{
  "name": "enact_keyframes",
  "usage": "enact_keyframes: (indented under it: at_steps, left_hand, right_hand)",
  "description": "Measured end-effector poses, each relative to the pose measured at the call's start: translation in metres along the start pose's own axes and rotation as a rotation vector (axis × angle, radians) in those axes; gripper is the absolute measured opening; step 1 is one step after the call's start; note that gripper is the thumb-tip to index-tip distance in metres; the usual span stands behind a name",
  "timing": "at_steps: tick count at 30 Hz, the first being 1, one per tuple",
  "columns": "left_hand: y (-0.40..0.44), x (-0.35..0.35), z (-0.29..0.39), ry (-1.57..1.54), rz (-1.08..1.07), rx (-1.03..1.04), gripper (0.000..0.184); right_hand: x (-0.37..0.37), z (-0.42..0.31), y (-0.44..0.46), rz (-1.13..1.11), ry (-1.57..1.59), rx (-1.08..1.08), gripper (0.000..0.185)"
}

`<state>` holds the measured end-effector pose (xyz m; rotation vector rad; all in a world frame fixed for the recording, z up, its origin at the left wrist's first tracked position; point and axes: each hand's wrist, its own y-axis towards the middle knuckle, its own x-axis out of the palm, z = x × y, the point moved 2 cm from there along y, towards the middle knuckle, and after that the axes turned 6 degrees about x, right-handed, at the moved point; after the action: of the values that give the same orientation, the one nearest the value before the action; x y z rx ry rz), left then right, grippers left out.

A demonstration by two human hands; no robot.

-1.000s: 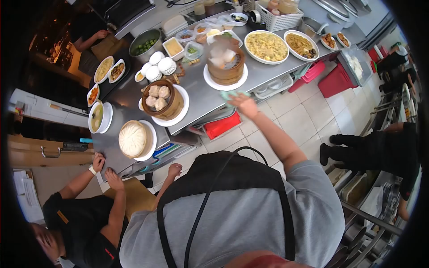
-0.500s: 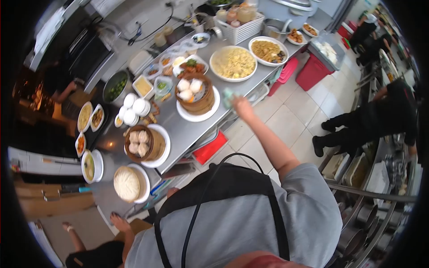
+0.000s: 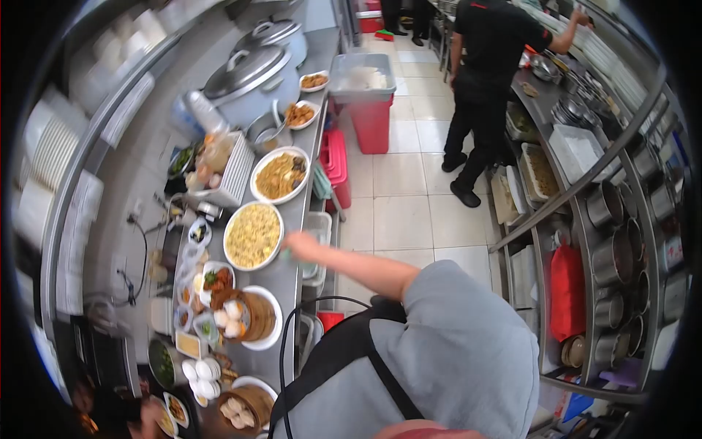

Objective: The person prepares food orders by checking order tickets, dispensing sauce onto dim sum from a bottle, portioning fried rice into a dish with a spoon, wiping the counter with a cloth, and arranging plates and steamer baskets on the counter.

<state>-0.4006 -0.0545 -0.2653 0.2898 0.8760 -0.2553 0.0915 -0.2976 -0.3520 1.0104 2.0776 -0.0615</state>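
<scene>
My right hand is closed on a pale green cloth, little of which shows. It is at the counter's edge, beside the white oval dish of yellow fried rice. Beyond that dish is a plate of noodles. Nearer me, a bamboo steamer with white dumplings rests on a white plate. Below it, another steamer holds several pale dumplings. My left hand is out of view.
Large lidded pots and a white basket line the wall side. A red bin stands on the tiled floor. One person in black is at the right-hand worktop; another person's hand is lower left.
The view has swung right along the counter. My right hand has moved with the cloth from beside the steamer to beside the fried rice dish.
</scene>
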Motion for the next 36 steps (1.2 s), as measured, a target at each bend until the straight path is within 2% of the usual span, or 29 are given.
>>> enact_keyframes:
  at_steps: [1, 2, 3, 4, 9, 11, 15, 16, 19, 21, 23, 24, 26, 27, 29, 31, 33, 35, 36]
  left_hand:
    - [0.009, -0.004, 0.011, -0.001, 0.02, 0.022, 0.018]
    - [0.02, -0.005, 0.023, 0.008, 0.028, 0.045, 0.018]
    - [0.027, -0.005, 0.033, 0.014, 0.026, 0.073, 0.018]
    - [0.033, -0.008, 0.041, 0.016, 0.042, 0.082, 0.018]
    - [0.039, -0.007, 0.056, 0.024, 0.066, 0.071, 0.019]
    - [0.042, -0.002, 0.061, 0.029, 0.062, 0.067, 0.02]
    - [0.039, 0.002, 0.064, 0.044, 0.063, 0.053, 0.021]
    - [0.039, 0.004, 0.065, 0.048, 0.064, 0.048, 0.021]
    - [0.03, 0.013, 0.058, 0.06, 0.037, 0.024, 0.022]
    - [0.022, 0.038, 0.054, 0.073, -0.009, 0.012, 0.022]
    - [0.007, 0.069, 0.042, 0.077, -0.065, -0.021, 0.023]
    - [-0.003, 0.087, 0.033, 0.077, -0.106, -0.036, 0.023]
    - [-0.03, 0.123, 0.012, 0.094, -0.196, -0.072, 0.023]
    - [-0.046, 0.147, 0.0, 0.099, -0.262, -0.084, 0.024]
    - [-0.085, 0.181, -0.026, 0.097, -0.375, -0.121, 0.024]
    - [-0.126, 0.213, -0.045, 0.082, -0.462, -0.142, 0.024]
    - [-0.165, 0.236, -0.061, 0.082, -0.515, -0.142, 0.025]
    - [-0.193, 0.255, -0.071, 0.099, -0.534, -0.113, 0.025]
    - [-0.201, 0.266, -0.072, 0.117, -0.549, -0.089, 0.026]
  right_hand:
    - [0.0, -0.023, 0.0, -0.169, -0.072, -0.01, 0.026]
    - [0.02, -0.026, 0.001, -0.291, -0.15, -0.174, 0.025]
    - [0.05, -0.026, -0.001, -0.365, -0.25, -0.042, 0.023]
    - [0.046, -0.033, -0.014, -0.374, -0.311, -0.257, 0.022]
    - [0.096, -0.019, -0.042, -0.369, -0.338, -0.265, 0.021]
    - [0.092, -0.022, -0.04, -0.381, -0.404, -0.385, 0.019]
    - [0.101, -0.023, -0.01, -0.441, -0.308, -0.359, 0.018]
    - [0.104, -0.026, -0.002, -0.332, -0.312, -0.422, 0.017]
    - [0.115, -0.03, 0.009, -0.446, -0.308, -0.342, 0.017]
    - [0.11, -0.031, 0.01, -0.474, -0.295, -0.351, 0.018]
    - [0.109, -0.031, 0.006, -0.227, -0.289, -0.48, 0.017]
    - [0.113, -0.027, 0.007, -0.232, -0.288, -0.486, 0.017]
    - [0.124, -0.024, 0.002, -0.053, -0.29, -0.414, 0.014]
    - [0.118, -0.03, 0.001, -0.074, -0.28, -0.434, 0.014]
    - [0.095, -0.038, 0.003, -0.435, -0.343, -0.428, 0.012]
    - [0.094, -0.04, -0.004, -0.374, -0.295, -0.479, 0.01]
    - [0.089, -0.043, -0.008, -0.404, -0.246, -0.544, 0.009]
    - [0.09, -0.05, 0.0, -0.467, -0.368, -0.53, 0.009]
    - [0.097, -0.048, 0.004, -0.463, -0.324, -0.493, 0.009]
